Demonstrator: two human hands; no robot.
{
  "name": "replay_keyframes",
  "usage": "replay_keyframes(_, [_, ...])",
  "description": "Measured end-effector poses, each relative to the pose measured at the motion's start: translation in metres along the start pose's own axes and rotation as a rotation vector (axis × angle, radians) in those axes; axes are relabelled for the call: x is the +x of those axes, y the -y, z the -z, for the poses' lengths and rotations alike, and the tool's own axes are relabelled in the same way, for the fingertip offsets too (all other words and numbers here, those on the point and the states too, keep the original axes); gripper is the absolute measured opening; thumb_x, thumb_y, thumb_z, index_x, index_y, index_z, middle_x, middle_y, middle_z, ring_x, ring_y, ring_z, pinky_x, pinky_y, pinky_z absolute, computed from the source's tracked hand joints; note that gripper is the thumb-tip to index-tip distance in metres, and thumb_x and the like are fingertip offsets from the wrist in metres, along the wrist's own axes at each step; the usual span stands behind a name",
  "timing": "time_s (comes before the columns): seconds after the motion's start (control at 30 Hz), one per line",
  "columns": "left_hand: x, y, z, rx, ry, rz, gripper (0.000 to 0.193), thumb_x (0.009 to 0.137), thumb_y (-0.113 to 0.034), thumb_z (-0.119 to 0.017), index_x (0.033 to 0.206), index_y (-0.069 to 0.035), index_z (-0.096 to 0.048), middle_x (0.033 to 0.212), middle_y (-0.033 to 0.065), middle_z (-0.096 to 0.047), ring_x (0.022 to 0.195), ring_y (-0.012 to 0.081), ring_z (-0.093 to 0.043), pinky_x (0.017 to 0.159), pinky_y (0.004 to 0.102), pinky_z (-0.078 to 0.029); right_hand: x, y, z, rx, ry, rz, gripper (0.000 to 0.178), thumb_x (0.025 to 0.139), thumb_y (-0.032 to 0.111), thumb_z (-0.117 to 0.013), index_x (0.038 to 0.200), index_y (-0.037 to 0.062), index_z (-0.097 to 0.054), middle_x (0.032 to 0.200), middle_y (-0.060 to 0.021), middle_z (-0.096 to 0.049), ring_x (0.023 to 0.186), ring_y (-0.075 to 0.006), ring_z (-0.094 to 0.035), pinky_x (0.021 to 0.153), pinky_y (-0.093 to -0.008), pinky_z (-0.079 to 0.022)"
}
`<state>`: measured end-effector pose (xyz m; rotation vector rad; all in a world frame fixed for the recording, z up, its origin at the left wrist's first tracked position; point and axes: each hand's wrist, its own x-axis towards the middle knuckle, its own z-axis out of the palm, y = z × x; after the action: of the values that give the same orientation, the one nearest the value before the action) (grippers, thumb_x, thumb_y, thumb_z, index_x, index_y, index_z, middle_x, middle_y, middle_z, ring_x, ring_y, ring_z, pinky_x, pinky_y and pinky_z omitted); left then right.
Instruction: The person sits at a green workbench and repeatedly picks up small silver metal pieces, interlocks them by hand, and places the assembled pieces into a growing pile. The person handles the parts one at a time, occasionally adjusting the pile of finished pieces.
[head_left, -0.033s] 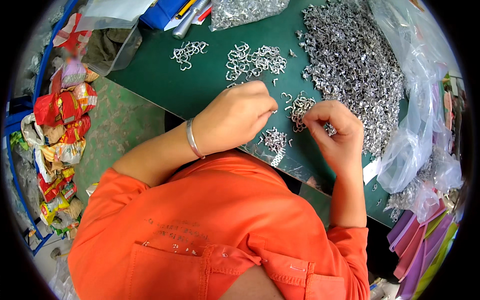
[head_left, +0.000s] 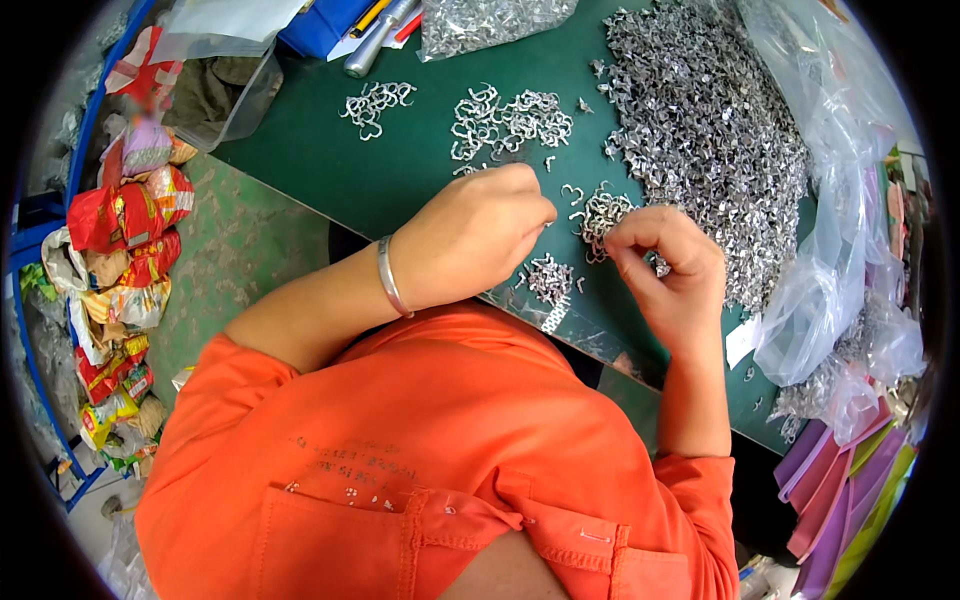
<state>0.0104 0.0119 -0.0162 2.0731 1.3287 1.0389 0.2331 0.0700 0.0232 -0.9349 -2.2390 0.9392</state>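
My left hand (head_left: 478,235), with a silver bangle (head_left: 392,278) at the wrist, is closed in a pinch above the green table (head_left: 310,150). A tiny silvery bit shows at its fingertips, too small to name. My right hand (head_left: 672,262) pinches thumb and forefinger together beside a small pile of curved metal pieces (head_left: 603,218); what it holds, if anything, is hidden. Between the hands, near the table's edge, lies a heap of small short metal pieces (head_left: 549,280). Beyond my left hand are more curved metal clips (head_left: 535,118) in loose clusters.
A large mound of small folded metal parts (head_left: 700,130) covers the table's right side, beside clear plastic sheeting (head_left: 835,260). At the back are a bag of metal parts (head_left: 490,25) and a metal-handled tool (head_left: 368,52). Left stands a plastic bin (head_left: 250,110); colourful packets (head_left: 130,215) hang beyond.
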Motion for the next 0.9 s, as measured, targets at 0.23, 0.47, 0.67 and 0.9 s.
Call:
replay_keyframes(0.23, [0.002, -0.001, -0.003, 0.145, 0.094, -0.036, 0.011, 0.081, 0.003, -0.068, 0.091, -0.001, -0.064, 0.086, 0.0117, -0.057, 0.077, 0.0312, -0.062, 0.067, 0.0383, -0.051, -0.04, -0.003, -0.029, 0.368, -0.183, -0.196, 0.023, 0.081, -0.007, -0.073, 0.096, 0.0006, -0.058, 0.089, -0.0052, -0.068, 0.079, -0.0101, -0.065, 0.071, -0.0246, -0.055])
replay_keyframes(0.47, [-0.002, -0.005, -0.001, -0.065, 0.003, 0.092, 0.012, 0.083, 0.003, -0.069, 0.092, -0.001, -0.063, 0.086, 0.0098, -0.062, 0.071, 0.0224, -0.062, 0.062, 0.0309, -0.051, -0.045, 0.004, -0.03, 0.266, -0.194, -0.188, 0.023, 0.08, -0.007, -0.072, 0.095, 0.0027, -0.058, 0.09, -0.0064, -0.068, 0.079, -0.0155, -0.066, 0.069, -0.0278, -0.054])
replay_keyframes(0.67, [-0.008, -0.011, 0.003, -0.238, 0.006, 0.165, 0.014, 0.082, 0.003, -0.073, 0.093, -0.001, -0.066, 0.088, 0.0067, -0.066, 0.073, 0.013, -0.065, 0.064, 0.0264, -0.054, -0.041, 0.0, -0.028, 0.047, -0.006, 0.025, 0.018, 0.081, -0.007, -0.071, 0.094, 0.0022, -0.063, 0.093, -0.0102, -0.068, 0.081, -0.0232, -0.067, 0.067, -0.0309, -0.053])
replay_keyframes(0.9, [-0.009, -0.026, -0.001, -0.319, -0.052, 0.134, 0.017, 0.082, 0.003, -0.074, 0.097, 0.0, -0.066, 0.09, 0.0079, -0.07, 0.078, 0.0132, -0.069, 0.069, 0.0245, -0.057, -0.029, 0.003, -0.048, 0.324, -0.206, 0.017, 0.026, 0.08, -0.008, -0.074, 0.1, 0.0013, -0.063, 0.096, -0.0092, -0.068, 0.081, -0.0169, -0.065, 0.067, -0.0259, -0.053])
